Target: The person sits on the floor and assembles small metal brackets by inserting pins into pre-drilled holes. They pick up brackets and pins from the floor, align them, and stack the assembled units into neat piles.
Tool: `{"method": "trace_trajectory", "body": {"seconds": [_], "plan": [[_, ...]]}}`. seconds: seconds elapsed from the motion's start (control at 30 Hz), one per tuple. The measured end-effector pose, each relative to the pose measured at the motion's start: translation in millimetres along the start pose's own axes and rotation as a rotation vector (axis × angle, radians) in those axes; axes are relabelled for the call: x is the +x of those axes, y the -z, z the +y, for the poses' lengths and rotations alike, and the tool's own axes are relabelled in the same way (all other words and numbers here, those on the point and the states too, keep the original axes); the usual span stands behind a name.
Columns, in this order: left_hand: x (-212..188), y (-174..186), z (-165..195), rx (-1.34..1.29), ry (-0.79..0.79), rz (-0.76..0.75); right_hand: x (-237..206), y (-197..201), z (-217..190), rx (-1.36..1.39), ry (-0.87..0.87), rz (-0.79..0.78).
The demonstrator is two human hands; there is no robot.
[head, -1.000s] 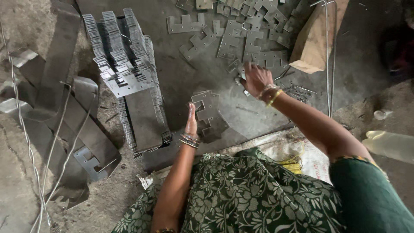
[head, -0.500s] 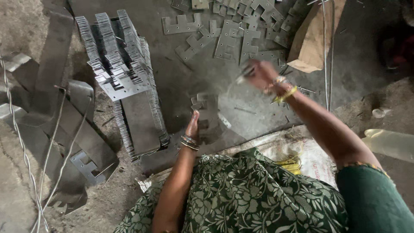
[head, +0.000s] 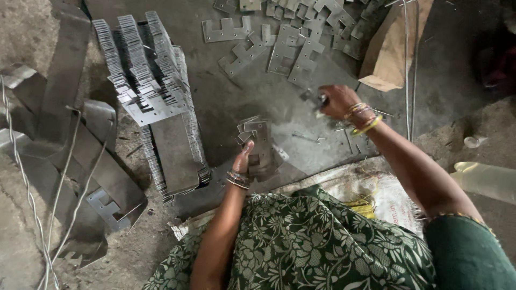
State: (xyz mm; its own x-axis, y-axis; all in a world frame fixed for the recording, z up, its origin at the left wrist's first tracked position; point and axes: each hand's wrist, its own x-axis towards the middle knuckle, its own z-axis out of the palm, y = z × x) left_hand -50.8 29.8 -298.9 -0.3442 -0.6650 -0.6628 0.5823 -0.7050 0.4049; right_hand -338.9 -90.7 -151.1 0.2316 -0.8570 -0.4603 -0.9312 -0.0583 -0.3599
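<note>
Item: small stack of notched metal plates (head: 262, 142), upright on the grey floor before the knees, steadied by the left hand (head: 243, 159), its fingers curled against the near edge. Right hand (head: 336, 101), closed on one loose plate (head: 312, 96), held above the floor. Step, as judged: gathering plates onto the stack; the next move calls for aligning the notches. Brown cardboard flap (head: 388, 56) at upper right; white printed sack (head: 376, 196) under the lap.

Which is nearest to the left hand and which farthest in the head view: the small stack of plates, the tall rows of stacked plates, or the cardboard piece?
From the left hand:
1. Small stack of plates, touching the hand, just right of it.
2. Tall rows of stacked plates, up and to the left.
3. Cardboard piece, far upper right.
</note>
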Motion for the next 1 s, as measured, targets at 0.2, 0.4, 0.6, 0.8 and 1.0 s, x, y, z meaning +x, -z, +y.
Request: {"method": "trace_trajectory", "body": {"seconds": [0.2,0.4,0.6,0.8,1.0], "plan": [[-15,-11,5,-0.010,0.183,0.193,27,7,-14,0.275,0.184,-0.029],[-1,11,1,-0.109,-0.067,-0.058,68,35,-25,-0.700,0.336,0.469],[6,20,3,0.131,-0.266,0.018,87,54,-20,-0.754,0.194,0.191],[-9,12,3,0.019,0.119,0.161,53,42,-27,-0.147,0.244,-0.196],[-9,17,4,-0.302,0.173,-0.117,54,52,-64,0.062,-0.043,-0.168]]}}
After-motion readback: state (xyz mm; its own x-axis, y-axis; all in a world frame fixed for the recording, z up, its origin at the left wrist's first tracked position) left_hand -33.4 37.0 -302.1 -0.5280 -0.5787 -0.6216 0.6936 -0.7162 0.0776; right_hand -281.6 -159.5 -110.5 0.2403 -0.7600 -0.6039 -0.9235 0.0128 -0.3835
